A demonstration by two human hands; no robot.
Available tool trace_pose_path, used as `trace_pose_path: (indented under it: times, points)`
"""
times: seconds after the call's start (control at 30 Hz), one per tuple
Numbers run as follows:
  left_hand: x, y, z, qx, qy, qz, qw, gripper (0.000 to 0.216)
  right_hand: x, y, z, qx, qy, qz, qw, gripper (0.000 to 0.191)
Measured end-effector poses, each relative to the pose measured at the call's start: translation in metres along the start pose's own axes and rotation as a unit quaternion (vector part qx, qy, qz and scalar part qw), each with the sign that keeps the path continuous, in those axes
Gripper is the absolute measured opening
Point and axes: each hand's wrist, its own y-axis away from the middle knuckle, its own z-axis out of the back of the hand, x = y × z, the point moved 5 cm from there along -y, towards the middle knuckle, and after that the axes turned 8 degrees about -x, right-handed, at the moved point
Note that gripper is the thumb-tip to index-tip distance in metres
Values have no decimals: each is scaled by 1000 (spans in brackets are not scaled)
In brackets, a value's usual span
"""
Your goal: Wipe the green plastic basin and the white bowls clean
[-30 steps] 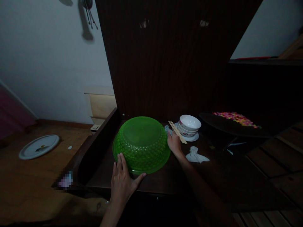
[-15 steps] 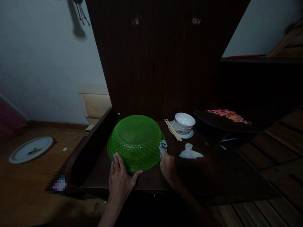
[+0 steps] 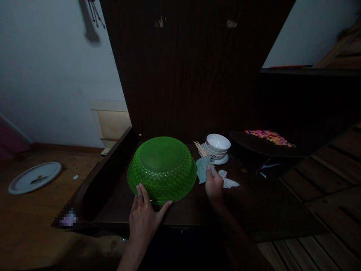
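Note:
A green basin point(image 3: 165, 162) with a scaled pattern lies upside down on the dark wooden surface. My left hand point(image 3: 144, 214) rests against its near side, fingers stretched out and thumb spread along the rim. In my right hand point(image 3: 214, 186) a pale blue-green cloth point(image 3: 203, 170) is pinched, just off the basin's right side. The cloth hides the lower ends of the wooden chopsticks point(image 3: 199, 148). Behind it, white bowls point(image 3: 218, 143) are stacked on a white plate point(image 3: 222, 162). A crumpled white tissue point(image 3: 229, 182) lies right beside my right hand.
A low wooden side board point(image 3: 108, 175) bounds the surface on the left, and a tall dark panel point(image 3: 191, 75) stands at its back. Pink and yellow pieces point(image 3: 269, 137) lie on a dark ledge at right. An oval white plate point(image 3: 35, 177) is on the floor.
My right hand has moved right, away from the basin's side, and the cloth now hangs more spread out. My left hand keeps its place on the basin. The view has shifted slightly.

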Motion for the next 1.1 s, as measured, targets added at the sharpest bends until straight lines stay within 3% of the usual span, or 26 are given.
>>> trace_pose_path:
  times: [0.17,0.27,0.33,0.47,0.67,0.87,1.1]
  points:
    - [39,-23,8,-6,61,52,997,98,3,-7,-23,45,-6,46,998,60]
    - [59,-40,2,-11,106,28,994,107,5,-1,-41,86,0,75,993,57]
    - [66,-46,-8,20,113,17,993,115,6,6,-49,112,13,91,989,56]
    - [65,-47,-18,76,92,17,993,110,5,24,-52,115,64,125,983,56]
    - [55,-46,-13,59,55,14,997,109,4,66,-44,89,79,179,977,47]
    - [50,-44,-14,29,45,14,998,110,17,112,-41,129,45,230,964,41]
    - [51,-42,-18,6,78,13,997,110,33,120,-36,203,63,232,949,41]
